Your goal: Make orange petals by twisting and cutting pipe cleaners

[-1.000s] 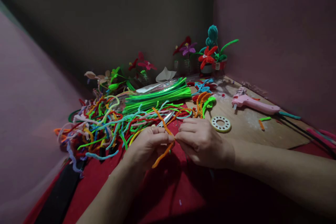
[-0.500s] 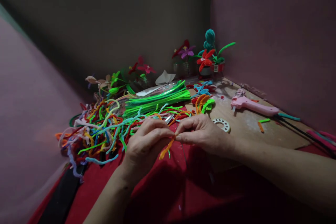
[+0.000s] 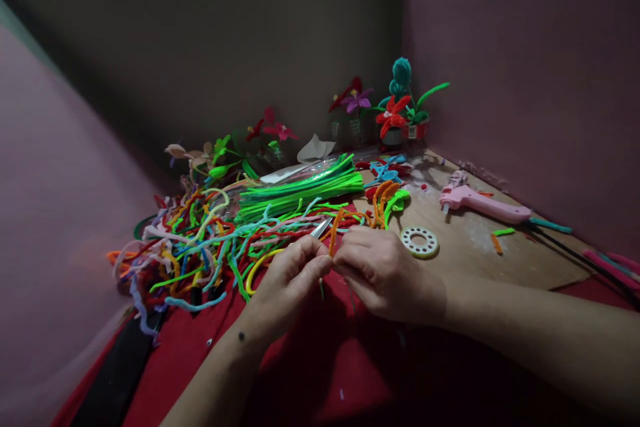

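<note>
An orange pipe cleaner [image 3: 334,235] stands upright between my hands, pinched at its lower end. My left hand [image 3: 295,273] grips it between thumb and forefinger. My right hand [image 3: 383,270] has its fingers closed on it from the other side, the fingertips of both hands nearly touching. Behind my left hand lies a pair of scissors [image 3: 321,228] with a yellow handle, partly covered by that hand. A bundle of green pipe cleaners [image 3: 300,190] lies farther back, and bent orange loops [image 3: 385,199] rest on the board beyond my right hand.
Loose coloured pipe cleaners [image 3: 200,247] heap up on the left. A pink glue gun [image 3: 485,203] and a round white disc with holes [image 3: 419,242] sit on the brown board [image 3: 460,260]. Pipe-cleaner flowers [image 3: 393,115] in small pots stand at the back, against the wall.
Both hands have turned at the wrists. The orange pipe cleaner pointed down toward me before and now points up and away. The scissors' yellow handle has come into view.
</note>
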The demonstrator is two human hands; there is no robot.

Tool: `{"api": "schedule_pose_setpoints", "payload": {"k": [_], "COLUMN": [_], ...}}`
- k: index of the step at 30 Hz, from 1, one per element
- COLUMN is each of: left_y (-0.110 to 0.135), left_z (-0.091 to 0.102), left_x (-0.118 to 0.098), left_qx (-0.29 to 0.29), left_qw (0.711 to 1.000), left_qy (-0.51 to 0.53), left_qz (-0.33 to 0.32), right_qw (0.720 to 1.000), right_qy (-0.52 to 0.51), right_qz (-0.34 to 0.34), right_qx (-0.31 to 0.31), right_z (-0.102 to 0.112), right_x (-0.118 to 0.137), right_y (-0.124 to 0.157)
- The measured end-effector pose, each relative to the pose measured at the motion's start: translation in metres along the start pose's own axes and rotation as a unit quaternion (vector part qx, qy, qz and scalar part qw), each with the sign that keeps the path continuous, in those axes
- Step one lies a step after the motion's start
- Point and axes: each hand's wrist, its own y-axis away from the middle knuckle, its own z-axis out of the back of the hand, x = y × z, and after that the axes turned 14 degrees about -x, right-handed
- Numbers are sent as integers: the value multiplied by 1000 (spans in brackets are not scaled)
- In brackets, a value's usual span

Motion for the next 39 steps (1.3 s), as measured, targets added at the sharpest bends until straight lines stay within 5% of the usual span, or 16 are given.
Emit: {"api": "schedule_pose_setpoints", "payload": {"k": [2, 4, 7, 12, 15, 19, 25, 29, 31, 35, 39], "left_y": [1, 1, 0, 2, 5, 4, -3, -1, 1, 3, 1], "left_z": [1, 3, 2, -6, -10, -8, 4, 6, 5, 3, 2], "left_x": [-2, -4, -3, 7, 9, 3, -5, -5, -5, -4, -3], "left_qx": [-24, -51, -80, -186, -192, -113, 30, 17, 6, -8, -35], "left_qw": [1000, 998, 995, 950, 912, 936, 988, 987, 983, 976, 978], "left_qy": [-1, 1, -3, -116, -212, -249, -149, -150, -166, -189, -185], "left_qz": [-18, -33, -56, -224, -295, -220, -25, -46, -79, -108, -95], "right_qw": [984, 929, 883, 958, 985, 995, 997, 995, 994, 997, 982], "right_qy": [-89, -195, -246, -102, -13, 60, 75, 63, 69, 68, -2], "right_qz": [-150, -308, -395, -266, -171, -78, -30, 50, 55, 6, -170], "right_qx": [29, 66, 60, 0, -18, -8, -4, -55, -65, 27, 84], "right_z": [0, 1, 2, -1, -3, -6, -9, -3, 1, 4, 5], "right_x": [-1, -1, -2, -4, -5, -5, -1, 1, 2, 2, -2], "right_y": [-4, -8, -12, -8, -3, 2, 7, 2, -1, -8, -11]}}
